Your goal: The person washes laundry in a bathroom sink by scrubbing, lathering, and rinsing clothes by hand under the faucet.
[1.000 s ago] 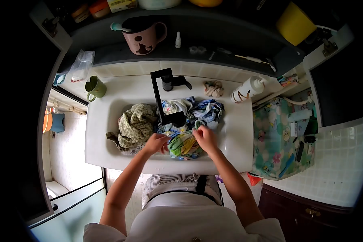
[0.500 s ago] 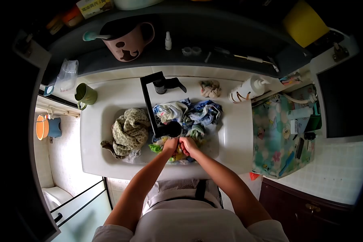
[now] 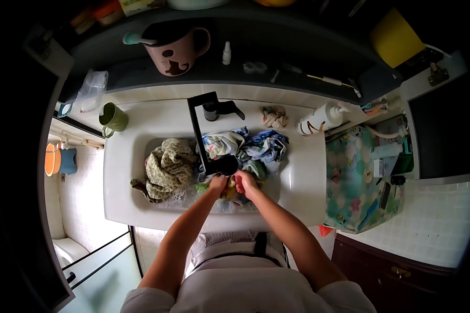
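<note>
Both my hands are low over the white sink (image 3: 297, 180), under the black faucet (image 3: 197, 130). My left hand (image 3: 218, 183) is closed on a wet yellow, green and red garment (image 3: 228, 194). On its other side, my right hand (image 3: 245, 184) grips the same garment, fingers curled. The garment's lower part lies in sudsy water. Blue-and-white patterned clothes (image 3: 266, 146) are heaped behind my hands, with a grey-green cloth (image 3: 255, 168) in front of them. Left of the faucet lies a bunched beige-green patterned cloth (image 3: 168, 167).
On the sink's rim stand a green mug (image 3: 113, 119), a crumpled cloth (image 3: 274, 117) and a white pump bottle (image 3: 321, 119). A dark shelf above holds a pink cup (image 3: 175, 52) and small items. A patterned cover (image 3: 350, 177) lies to the right, with objects on it.
My hands have drawn slightly apart, the right one turning, with the garment still between them. The bright green part has sunk into the suds. The view has shifted slightly.
</note>
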The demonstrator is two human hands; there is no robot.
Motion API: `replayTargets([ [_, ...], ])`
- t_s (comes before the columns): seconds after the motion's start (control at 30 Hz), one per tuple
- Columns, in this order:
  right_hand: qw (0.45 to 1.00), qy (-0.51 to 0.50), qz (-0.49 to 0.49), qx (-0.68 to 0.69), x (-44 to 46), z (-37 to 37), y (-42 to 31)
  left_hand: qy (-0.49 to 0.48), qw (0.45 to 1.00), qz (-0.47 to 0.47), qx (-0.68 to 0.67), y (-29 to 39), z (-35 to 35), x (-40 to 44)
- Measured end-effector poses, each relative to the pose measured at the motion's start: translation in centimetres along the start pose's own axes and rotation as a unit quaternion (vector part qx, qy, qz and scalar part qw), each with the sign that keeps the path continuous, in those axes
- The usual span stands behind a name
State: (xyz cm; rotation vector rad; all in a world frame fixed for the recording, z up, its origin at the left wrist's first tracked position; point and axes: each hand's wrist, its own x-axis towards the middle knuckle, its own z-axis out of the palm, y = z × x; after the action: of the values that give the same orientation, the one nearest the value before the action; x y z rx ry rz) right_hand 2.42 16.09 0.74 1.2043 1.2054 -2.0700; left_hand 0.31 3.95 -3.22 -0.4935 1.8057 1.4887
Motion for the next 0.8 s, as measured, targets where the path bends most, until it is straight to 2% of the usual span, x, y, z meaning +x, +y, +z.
replayTargets([
  [0.07,0.998,-0.056,-0.001,-0.004,-1.7,-1.3,0.1,-0.007,0.993,0.026,-0.115,-1.3,-0.5,-0.7],
  [0.1,0.998,-0.055,0.008,-0.034,-3.6,-0.9,-0.4,-0.072,0.996,0.003,-0.045,1.5,-1.6,-4.0],
  [0.2,0.992,-0.099,0.017,-0.075,-5.5,-0.1,-0.7,-0.187,0.974,-0.061,-0.115,2.1,-2.9,-5.5],
  [0.23,0.991,-0.098,0.026,-0.093,-5.4,0.2,-0.7,-0.176,0.975,-0.106,-0.087,2.6,-2.6,-5.9],
  [0.33,0.991,-0.058,0.044,-0.115,-3.3,0.2,0.1,-0.257,0.936,-0.15,-0.188,4.3,-1.8,-6.7],
  [0.37,0.992,-0.088,0.057,-0.069,-2.7,-0.3,0.3,-0.24,0.935,-0.169,-0.199,4.0,-1.4,-6.4],
  [0.43,0.995,-0.036,0.041,-0.08,-1.9,-0.1,1.0,-0.202,0.931,-0.207,-0.223,2.2,-0.4,-4.8],
  [0.53,0.997,0.017,0.007,-0.08,-1.0,0.0,1.9,-0.022,0.99,-0.038,-0.133,0.3,1.5,-3.2],
  [0.57,0.997,0.021,0.002,-0.076,-0.7,0.0,2.2,-0.004,0.992,-0.027,-0.127,-0.2,1.8,-2.8],
  [0.67,0.996,0.044,0.009,-0.082,0.5,0.5,2.0,-0.005,0.996,-0.05,-0.07,0.9,1.8,-2.6],
  [0.7,0.995,0.054,0.017,-0.085,0.8,0.7,1.9,-0.049,0.981,-0.115,-0.149,-2.0,2.1,0.4],
  [0.8,0.991,0.074,0.024,-0.113,1.8,1.0,1.6,-0.131,0.961,-0.108,-0.216,-2.5,1.9,1.5],
])
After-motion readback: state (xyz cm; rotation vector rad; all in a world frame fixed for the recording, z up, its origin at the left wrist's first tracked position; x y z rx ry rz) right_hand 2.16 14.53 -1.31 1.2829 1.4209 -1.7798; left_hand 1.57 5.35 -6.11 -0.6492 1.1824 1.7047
